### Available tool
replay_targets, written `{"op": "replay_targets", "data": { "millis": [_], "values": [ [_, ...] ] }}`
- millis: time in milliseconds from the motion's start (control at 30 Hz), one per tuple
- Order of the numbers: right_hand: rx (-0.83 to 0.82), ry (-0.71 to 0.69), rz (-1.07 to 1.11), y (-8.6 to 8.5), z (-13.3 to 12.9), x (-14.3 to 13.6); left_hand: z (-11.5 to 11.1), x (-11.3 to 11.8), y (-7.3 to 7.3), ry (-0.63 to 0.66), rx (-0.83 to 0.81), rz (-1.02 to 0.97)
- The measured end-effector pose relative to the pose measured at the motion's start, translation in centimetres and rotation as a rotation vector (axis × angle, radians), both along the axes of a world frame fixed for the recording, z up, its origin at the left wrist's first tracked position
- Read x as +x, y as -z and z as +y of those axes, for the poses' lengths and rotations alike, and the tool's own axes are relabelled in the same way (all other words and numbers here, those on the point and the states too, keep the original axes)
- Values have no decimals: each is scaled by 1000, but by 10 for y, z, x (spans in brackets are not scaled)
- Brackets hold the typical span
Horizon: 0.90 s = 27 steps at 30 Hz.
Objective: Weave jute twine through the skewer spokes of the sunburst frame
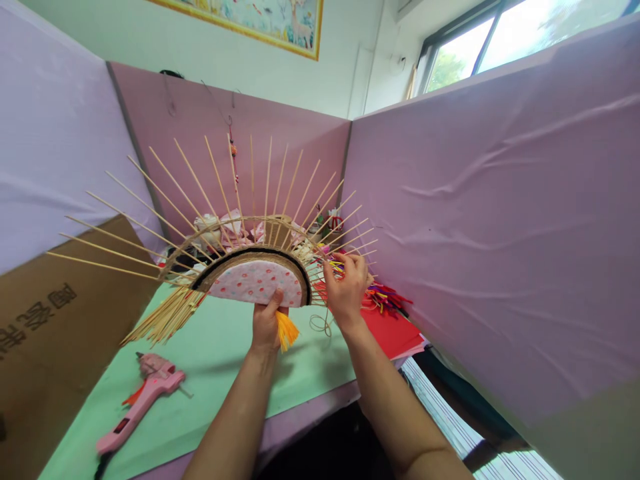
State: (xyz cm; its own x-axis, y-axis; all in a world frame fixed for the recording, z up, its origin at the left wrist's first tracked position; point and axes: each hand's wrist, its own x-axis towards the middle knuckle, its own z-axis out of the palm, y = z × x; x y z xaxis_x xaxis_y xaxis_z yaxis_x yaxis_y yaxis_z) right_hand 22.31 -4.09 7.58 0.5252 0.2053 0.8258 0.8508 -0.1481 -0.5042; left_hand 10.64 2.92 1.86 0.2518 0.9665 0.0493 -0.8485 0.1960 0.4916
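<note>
My left hand [267, 325] grips a half-round fan [253, 280] at its lower edge, thumb on the front. The fan's face is pale pink with red and blue dots, rimmed by a black band and tan cord. Thin wooden sticks radiate from it, and a band of twine [203, 235] runs across them in an arc. A yellow tassel [287, 331] hangs by my left hand. At the fan's right end, my right hand [346, 288] has thumb and forefinger bent together among the sticks; what they pinch is hidden. A loose loop of twine [321, 325] dangles nearby.
A pink glue gun [150, 397] lies on the green table mat [210, 373], front left. Behind it is a bundle of sticks [165, 317]. A cardboard sheet [65, 320] leans at left. Red sheets [393, 330] and colourful strips [387, 299] lie at right. Fabric-covered partitions [480, 220] enclose the table.
</note>
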Motion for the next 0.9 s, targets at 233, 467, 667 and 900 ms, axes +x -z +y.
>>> {"op": "replay_targets", "data": {
  "millis": [233, 467, 667, 900],
  "values": [
    [86, -69, 68, 16, -16, 8, 2, -1, 0, 10, -4, 10],
    [-27, -29, 18, 19, -16, 12, 1, -1, 0, 12, 8, 14],
    [-91, -28, -12, 15, -11, 11, 1, -1, 1, 9, 17, 30],
    [-6, -82, 13, 21, -4, 10, -1, 0, -2, -14, -42, 4]
  ]
}}
